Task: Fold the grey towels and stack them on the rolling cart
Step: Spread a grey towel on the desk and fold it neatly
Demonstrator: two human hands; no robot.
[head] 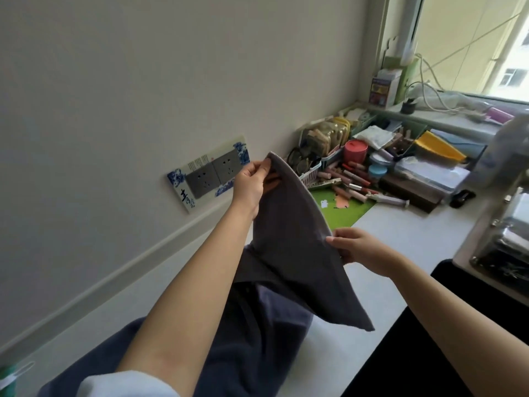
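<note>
Head view: both hands, left hand and right hand, pinch corners of a grey towel raised above the worktop; soft, light, limp cloth, best held at corners

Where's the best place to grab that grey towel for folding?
At its top edge's two ends, probably, one from each side. The left hand pinches the far corner of the towel and the right hand the near end, so the edge stretches taut and the rest hangs free below.
</note>
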